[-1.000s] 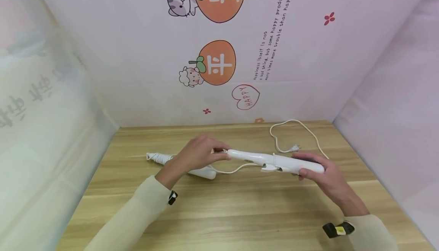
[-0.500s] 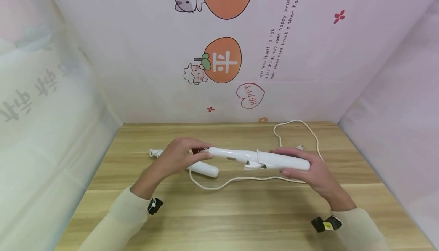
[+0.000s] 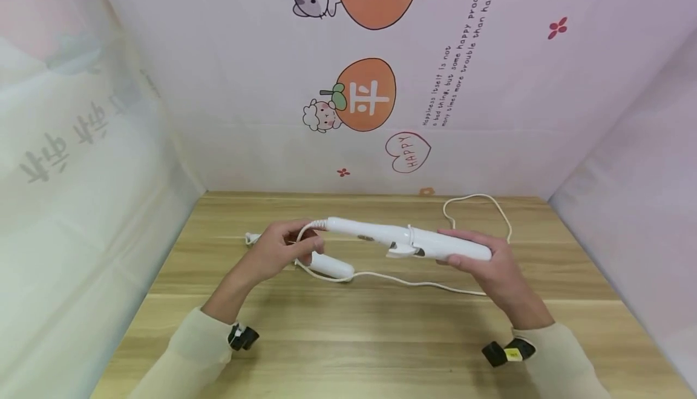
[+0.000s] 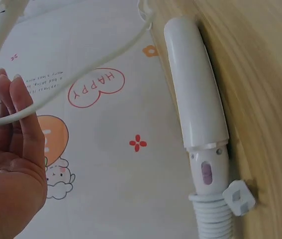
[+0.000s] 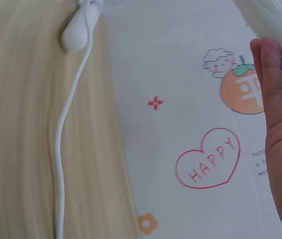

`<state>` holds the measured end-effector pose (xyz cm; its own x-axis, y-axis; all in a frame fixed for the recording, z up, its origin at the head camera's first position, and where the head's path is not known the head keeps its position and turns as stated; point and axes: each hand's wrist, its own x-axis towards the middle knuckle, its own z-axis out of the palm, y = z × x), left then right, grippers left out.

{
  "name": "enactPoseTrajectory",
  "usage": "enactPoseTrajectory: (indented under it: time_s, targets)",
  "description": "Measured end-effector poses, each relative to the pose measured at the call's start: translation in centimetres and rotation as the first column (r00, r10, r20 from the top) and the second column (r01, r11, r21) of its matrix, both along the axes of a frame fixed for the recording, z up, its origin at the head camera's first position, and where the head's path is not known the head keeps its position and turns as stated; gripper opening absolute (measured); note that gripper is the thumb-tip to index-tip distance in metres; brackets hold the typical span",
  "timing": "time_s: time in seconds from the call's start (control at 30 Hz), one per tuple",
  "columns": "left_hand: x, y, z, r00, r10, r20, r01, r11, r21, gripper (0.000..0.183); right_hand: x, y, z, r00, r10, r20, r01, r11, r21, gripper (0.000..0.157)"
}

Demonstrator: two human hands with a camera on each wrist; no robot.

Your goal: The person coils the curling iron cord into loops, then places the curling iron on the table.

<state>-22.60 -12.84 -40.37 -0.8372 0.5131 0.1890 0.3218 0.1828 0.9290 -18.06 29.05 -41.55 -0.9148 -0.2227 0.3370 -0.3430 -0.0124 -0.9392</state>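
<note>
A white curling iron (image 3: 376, 230) is held above the table, its thick barrel to the right and its slim handle to the left. My right hand (image 3: 492, 266) grips it by the barrel end; the right wrist view shows fingers along the white barrel (image 5: 275, 27). My left hand (image 3: 269, 253) is beside the cord end of the handle, fingers loosely bent. In the left wrist view, the white cord (image 4: 56, 92) runs across these fingers. Beyond the left hand a second white curling iron (image 4: 198, 84) lies on the table, cord wound round its handle, partly hidden in the head view.
The wooden table (image 3: 348, 338) ends at a printed white back sheet (image 3: 245, 114), with sheets on both sides. The held iron's cord loops across the table and up at the back right (image 3: 479, 196). A white plug (image 4: 239, 197) sits beside the wound cord.
My left hand has loosened from the handle's cord end and sits lower, the cord bending over it. The held iron has shifted left and its handle end has risen. The head view has shifted slightly.
</note>
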Motion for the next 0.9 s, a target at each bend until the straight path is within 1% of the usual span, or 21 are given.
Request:
enactPoseTrajectory:
  time_s: [0.03, 0.1, 0.2, 0.27, 0.3, 0.33, 0.43, 0.5, 0.53, 0.57, 0.6, 0.63, 0.7, 0.77, 0.8, 0.83, 0.87, 0.9]
  targets:
    - [0.0, -0.1, -0.1, 1.000, -0.006, 0.004, 0.006, 1.000, 0.028, 0.031, -0.1, 0.0, 0.1, 0.999, 0.038, -0.007, -0.039, 0.997, -0.073, 0.046]
    - [-0.1, -0.2, -0.5, 1.000, -0.013, 0.018, 0.012, 0.996, 0.087, 0.033, -0.2, -0.1, 0.4, 0.995, 0.093, -0.027, -0.097, 0.977, -0.189, 0.050]
    - [-0.2, -0.2, -1.0, 0.999, -0.014, 0.046, 0.005, 0.983, 0.183, 0.034, -0.4, -0.2, 0.7, 0.992, 0.112, -0.054, -0.122, 0.955, -0.269, 0.051]
    - [-0.3, -0.2, -1.5, 0.998, -0.029, 0.062, 0.012, 0.964, 0.265, 0.032, -0.4, -0.3, 0.9, 0.992, 0.115, -0.057, -0.127, 0.944, -0.304, 0.051]
    - [-0.4, -0.1, -1.8, 0.997, -0.046, 0.066, 0.023, 0.950, 0.312, 0.031, -0.4, -0.3, 1.0, 0.992, 0.112, -0.056, -0.124, 0.941, -0.316, 0.051]
    - [-0.5, 0.0, -2.2, 0.995, -0.067, 0.073, 0.036, 0.930, 0.366, 0.029, -0.4, -0.4, 1.0, 0.993, 0.108, -0.056, -0.120, 0.936, -0.330, 0.051]
    - [-0.8, 0.5, -3.1, 0.985, -0.145, 0.093, 0.075, 0.846, 0.527, 0.028, -0.4, -0.6, 1.2, 0.995, 0.086, -0.056, -0.101, 0.926, -0.363, 0.048]
    - [-0.9, 0.9, -3.6, 0.978, -0.175, 0.114, 0.073, 0.800, 0.596, 0.027, -0.4, -0.7, 1.2, 0.997, 0.061, -0.050, -0.075, 0.927, -0.369, 0.045]
    - [-1.0, 1.1, -3.8, 0.976, -0.178, 0.127, 0.063, 0.786, 0.615, 0.026, -0.5, -0.7, 1.2, 0.998, 0.048, -0.046, -0.061, 0.927, -0.370, 0.044]
    - [-1.0, 1.4, -3.9, 0.974, -0.170, 0.148, 0.041, 0.779, 0.626, 0.026, -0.5, -0.7, 1.2, 0.998, 0.037, -0.043, -0.050, 0.928, -0.369, 0.044]
    - [-1.0, 1.6, -4.0, 0.974, -0.142, 0.179, 0.000, 0.785, 0.620, 0.025, -0.5, -0.7, 1.2, 0.999, 0.026, -0.039, -0.038, 0.930, -0.367, 0.043]
    - [-1.0, 1.9, -4.1, 0.971, -0.105, 0.213, -0.046, 0.798, 0.602, 0.024, -0.5, -0.8, 1.1, 0.999, 0.014, -0.032, -0.025, 0.930, -0.368, 0.044]
    - [-1.0, 2.6, -4.2, 0.960, -0.019, 0.279, -0.140, 0.832, 0.537, 0.023, -0.5, -1.0, 1.0, 1.000, -0.006, -0.020, -0.002, 0.933, -0.360, 0.044]
    - [-0.8, 3.2, -4.1, 0.942, 0.095, 0.322, -0.233, 0.875, 0.425, 0.023, -0.5, -1.2, 0.9, 1.000, -0.024, -0.009, 0.020, 0.939, -0.342, 0.044]
    - [-0.7, 3.5, -3.9, 0.938, 0.157, 0.308, -0.264, 0.901, 0.345, 0.024, -0.5, -1.3, 0.9, 0.999, -0.039, -0.001, 0.037, 0.947, -0.319, 0.044]
    - [-0.6, 3.8, -3.8, 0.939, 0.211, 0.272, -0.283, 0.923, 0.260, 0.024, -0.6, -1.4, 0.8, 0.998, -0.058, 0.007, 0.058, 0.955, -0.291, 0.043]
    - [-0.4, 4.1, -3.6, 0.942, 0.256, 0.217, -0.294, 0.941, 0.167, 0.023, -0.6, -1.4, 0.7, 0.997, -0.079, 0.015, 0.080, 0.963, -0.256, 0.042]
    - [-0.1, 4.3, -3.4, 0.945, 0.291, 0.148, -0.304, 0.950, 0.073, 0.022, -0.6, -1.3, 0.6, 0.994, -0.103, 0.027, 0.106, 0.970, -0.221, 0.042]
